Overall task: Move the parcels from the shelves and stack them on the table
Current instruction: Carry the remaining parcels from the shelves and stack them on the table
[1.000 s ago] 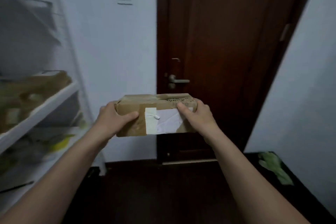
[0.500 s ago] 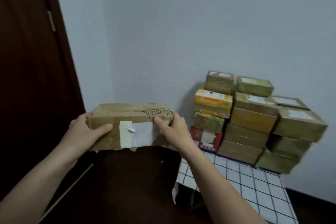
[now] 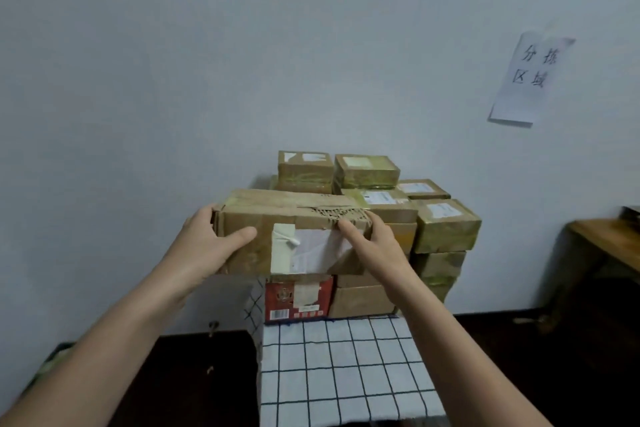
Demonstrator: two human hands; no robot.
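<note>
Gripping torn oblong cardboard parcel (image 3: 294, 232), both hands.

We have swung away from the shelves and the dark door, both now out of sight, and carried the parcel (image 3: 294, 236) up to the stack (image 3: 446, 229) on the checked surface (image 3: 339, 367). The stack stood off to our right; now the parcel hangs straight before it, hiding the orange box. A second paper sign (image 3: 533, 76) and a wooden table (image 3: 609, 239) have appeared at right.

stacked parcels (image 3: 446, 229) against the wall, checked table (image 3: 343, 371) front bare
</note>
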